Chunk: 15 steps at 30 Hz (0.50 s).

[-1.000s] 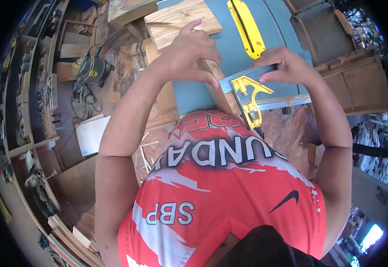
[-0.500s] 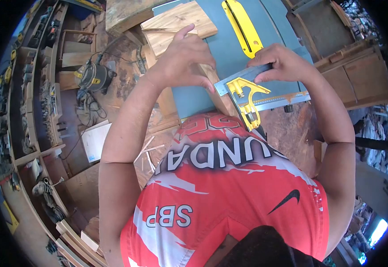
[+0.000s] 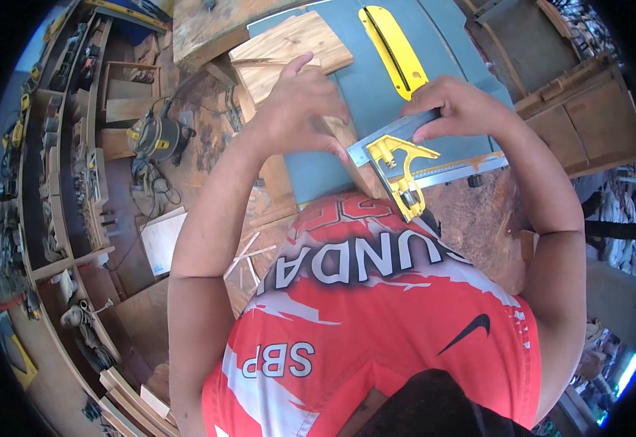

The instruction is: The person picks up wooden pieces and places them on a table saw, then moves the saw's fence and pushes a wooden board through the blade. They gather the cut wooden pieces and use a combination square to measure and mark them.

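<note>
In the head view my left hand [image 3: 300,109] grips a narrow wooden board [image 3: 364,175] at the near edge of the blue-grey saw table. Its thumb tip lies beside the end of the steel blade. My right hand [image 3: 460,108] is closed around the other end of the blade of a combination square [image 3: 405,156]. The yellow head of this square hangs toward my shirt, and its blade lies across the board. Left of the thumb, the left fingers are partly hidden behind the board.
Beyond my left hand a wide wooden board [image 3: 292,54] rests on the saw table [image 3: 318,175]. A yellow throat plate [image 3: 391,51] is set in the table. A ruled metal rail [image 3: 460,167] runs along the front. To the left stand a shop vacuum [image 3: 159,135] and tool-filled shelves [image 3: 70,218].
The view has shifted slightly. Both hands keep hold of the board and the combination square, with the square tilted a little differently against the board.
</note>
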Each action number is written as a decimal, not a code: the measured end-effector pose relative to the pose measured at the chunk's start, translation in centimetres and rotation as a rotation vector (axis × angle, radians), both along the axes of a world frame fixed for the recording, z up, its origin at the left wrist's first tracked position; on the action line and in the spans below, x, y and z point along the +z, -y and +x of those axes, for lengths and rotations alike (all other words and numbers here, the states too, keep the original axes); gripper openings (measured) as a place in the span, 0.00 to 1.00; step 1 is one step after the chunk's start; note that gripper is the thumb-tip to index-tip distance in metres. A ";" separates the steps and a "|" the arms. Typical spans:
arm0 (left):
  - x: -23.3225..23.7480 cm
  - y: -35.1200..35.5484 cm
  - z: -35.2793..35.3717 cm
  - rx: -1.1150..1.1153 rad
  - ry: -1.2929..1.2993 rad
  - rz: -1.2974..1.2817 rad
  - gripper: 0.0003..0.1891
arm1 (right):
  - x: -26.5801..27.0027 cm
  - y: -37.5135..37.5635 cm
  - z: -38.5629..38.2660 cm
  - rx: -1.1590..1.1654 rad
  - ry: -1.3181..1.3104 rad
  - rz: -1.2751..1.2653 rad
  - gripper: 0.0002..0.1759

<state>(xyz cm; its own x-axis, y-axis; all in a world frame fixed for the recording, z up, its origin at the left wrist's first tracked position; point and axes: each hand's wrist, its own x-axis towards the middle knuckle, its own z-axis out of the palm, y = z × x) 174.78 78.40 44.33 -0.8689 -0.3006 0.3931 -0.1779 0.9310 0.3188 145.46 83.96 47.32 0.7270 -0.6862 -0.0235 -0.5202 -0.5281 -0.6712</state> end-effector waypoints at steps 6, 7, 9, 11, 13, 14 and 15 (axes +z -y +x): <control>-0.1 0.1 -0.1 0.013 0.017 0.001 0.26 | -0.1 -0.1 -0.1 -0.008 -0.008 0.014 0.19; -0.2 0.1 0.0 0.015 0.009 0.007 0.26 | -0.2 -0.1 -0.1 -0.011 -0.006 0.018 0.19; 0.0 0.0 0.0 0.009 -0.004 0.006 0.26 | -0.4 -0.1 -0.2 -0.002 0.016 -0.009 0.19; -0.1 0.0 -0.1 0.002 -0.018 0.008 0.26 | 0.0 -0.2 -0.1 -0.004 -0.021 0.002 0.19; -0.2 0.1 -0.1 0.013 -0.007 0.010 0.26 | 0.0 -0.2 0.0 -0.003 -0.057 0.007 0.18; -0.2 0.1 -0.1 0.013 -0.006 0.010 0.26 | -0.2 -0.1 0.1 0.009 -0.015 -0.007 0.18; 0.0 0.0 -0.2 0.010 -0.008 0.010 0.26 | -0.3 -0.2 0.1 0.021 0.028 -0.019 0.18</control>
<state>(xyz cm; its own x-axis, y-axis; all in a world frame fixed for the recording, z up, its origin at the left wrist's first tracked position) 174.63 78.40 44.30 -0.8630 -0.3128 0.3967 -0.1843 0.9261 0.3293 145.53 84.12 47.03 0.7417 -0.6706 0.0101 -0.4899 -0.5519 -0.6748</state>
